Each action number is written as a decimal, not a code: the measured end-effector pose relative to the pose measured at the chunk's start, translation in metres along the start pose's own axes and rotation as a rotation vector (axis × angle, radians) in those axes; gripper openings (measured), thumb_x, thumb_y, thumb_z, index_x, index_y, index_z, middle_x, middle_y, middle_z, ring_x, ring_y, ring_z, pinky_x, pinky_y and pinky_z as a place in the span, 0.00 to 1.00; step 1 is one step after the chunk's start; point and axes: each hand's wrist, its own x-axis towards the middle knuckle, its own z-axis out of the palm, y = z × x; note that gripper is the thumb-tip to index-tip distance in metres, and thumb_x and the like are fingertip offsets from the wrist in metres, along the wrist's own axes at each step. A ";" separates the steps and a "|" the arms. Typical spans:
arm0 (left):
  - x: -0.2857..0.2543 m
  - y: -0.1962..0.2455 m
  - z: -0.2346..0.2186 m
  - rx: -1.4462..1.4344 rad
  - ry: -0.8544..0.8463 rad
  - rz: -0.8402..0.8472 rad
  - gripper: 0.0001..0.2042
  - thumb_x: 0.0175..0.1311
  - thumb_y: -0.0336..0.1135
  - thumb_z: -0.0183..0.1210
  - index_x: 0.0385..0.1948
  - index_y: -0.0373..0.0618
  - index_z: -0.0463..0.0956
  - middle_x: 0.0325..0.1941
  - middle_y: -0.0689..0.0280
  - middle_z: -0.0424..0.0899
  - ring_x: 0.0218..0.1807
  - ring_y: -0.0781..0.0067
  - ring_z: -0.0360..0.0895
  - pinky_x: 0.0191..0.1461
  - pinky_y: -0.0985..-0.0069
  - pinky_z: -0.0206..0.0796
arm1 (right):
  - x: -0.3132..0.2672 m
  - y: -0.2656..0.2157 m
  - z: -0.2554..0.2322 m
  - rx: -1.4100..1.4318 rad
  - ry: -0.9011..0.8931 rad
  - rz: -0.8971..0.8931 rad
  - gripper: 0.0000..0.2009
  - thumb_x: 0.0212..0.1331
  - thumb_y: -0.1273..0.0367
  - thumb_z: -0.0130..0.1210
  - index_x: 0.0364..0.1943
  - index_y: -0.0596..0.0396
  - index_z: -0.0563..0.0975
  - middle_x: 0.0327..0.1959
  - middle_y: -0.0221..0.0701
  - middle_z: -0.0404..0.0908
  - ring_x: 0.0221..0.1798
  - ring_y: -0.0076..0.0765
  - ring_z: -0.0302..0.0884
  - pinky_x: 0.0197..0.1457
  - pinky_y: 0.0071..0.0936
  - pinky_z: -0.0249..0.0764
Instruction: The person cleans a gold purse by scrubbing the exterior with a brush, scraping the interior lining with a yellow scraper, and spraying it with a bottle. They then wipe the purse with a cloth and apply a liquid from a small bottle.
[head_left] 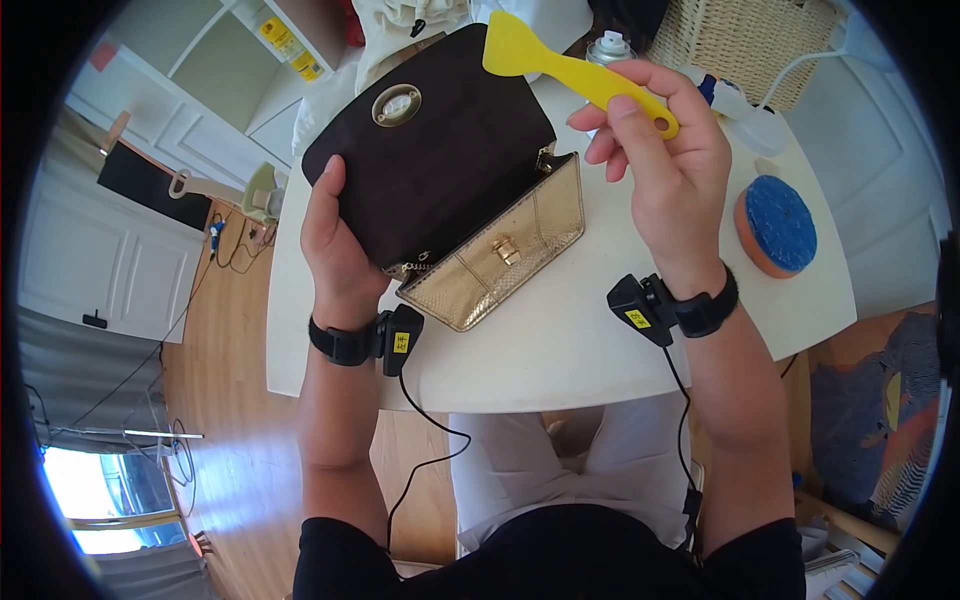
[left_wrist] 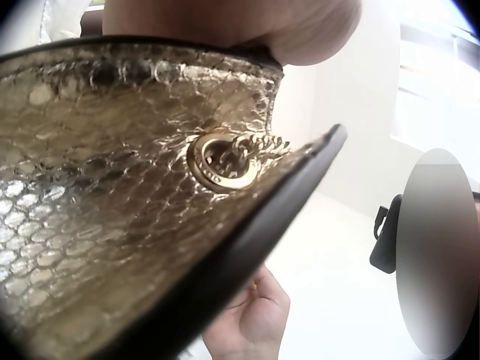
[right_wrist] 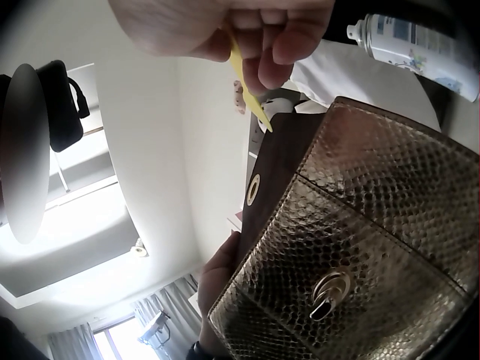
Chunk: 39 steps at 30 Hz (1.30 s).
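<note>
The left hand (head_left: 335, 245) grips the gold bag (head_left: 482, 256) over the table (head_left: 540, 365), thumb against its raised flap (head_left: 435, 155), probably keeping it open; the right hand (head_left: 682, 165) pinches the yellow scraper (head_left: 575, 77) low (leaving its blade (head_left: 508, 50) free)

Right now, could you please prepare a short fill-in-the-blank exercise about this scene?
1. The right hand holds a scraper coloured ____.
2. The left hand grips a handbag whose flap is not closed but ____.
3. The handbag's front panel is coloured ____.
4. The round orange-sided object has a ____ top.

Missing words: yellow; open; gold; blue.
</note>
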 end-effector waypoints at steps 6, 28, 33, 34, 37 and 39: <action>-0.001 0.001 0.002 0.031 0.016 0.007 0.26 0.76 0.46 0.49 0.66 0.36 0.67 0.65 0.51 0.77 0.63 0.52 0.78 0.70 0.57 0.69 | -0.002 0.001 0.004 0.010 -0.076 0.049 0.14 0.72 0.73 0.52 0.59 0.60 0.77 0.44 0.38 0.85 0.41 0.22 0.85 0.36 0.15 0.77; 0.000 0.000 -0.001 0.000 0.011 -0.006 0.26 0.76 0.44 0.48 0.67 0.35 0.66 0.66 0.49 0.76 0.64 0.50 0.77 0.71 0.55 0.68 | -0.005 0.006 0.009 -0.026 -0.105 0.124 0.15 0.73 0.71 0.51 0.59 0.55 0.79 0.31 0.30 0.84 0.32 0.16 0.76 0.36 0.15 0.72; 0.000 0.000 -0.001 -0.007 0.004 -0.005 0.26 0.76 0.44 0.49 0.67 0.35 0.66 0.66 0.49 0.76 0.64 0.50 0.77 0.71 0.55 0.68 | -0.008 0.007 0.015 -0.016 -0.064 0.086 0.14 0.72 0.72 0.51 0.58 0.56 0.79 0.32 0.30 0.84 0.34 0.17 0.78 0.40 0.16 0.74; 0.000 0.000 -0.001 -0.003 0.009 -0.007 0.26 0.76 0.45 0.49 0.67 0.35 0.66 0.66 0.49 0.76 0.64 0.50 0.77 0.71 0.55 0.68 | -0.008 0.007 0.014 -0.020 -0.081 0.099 0.14 0.73 0.72 0.51 0.58 0.56 0.79 0.32 0.30 0.84 0.34 0.18 0.78 0.41 0.17 0.74; 0.000 0.001 -0.002 0.002 -0.011 -0.004 0.25 0.76 0.44 0.48 0.67 0.34 0.66 0.66 0.49 0.76 0.64 0.51 0.77 0.71 0.56 0.68 | -0.007 0.008 0.015 -0.007 -0.068 0.110 0.14 0.73 0.72 0.51 0.58 0.56 0.79 0.33 0.30 0.84 0.35 0.18 0.79 0.41 0.17 0.75; 0.000 0.000 -0.003 0.001 -0.037 -0.005 0.25 0.76 0.43 0.46 0.67 0.34 0.65 0.66 0.50 0.76 0.64 0.53 0.77 0.71 0.58 0.69 | -0.007 0.008 0.014 0.006 -0.036 0.110 0.14 0.72 0.72 0.51 0.58 0.56 0.79 0.33 0.30 0.84 0.35 0.18 0.79 0.42 0.18 0.75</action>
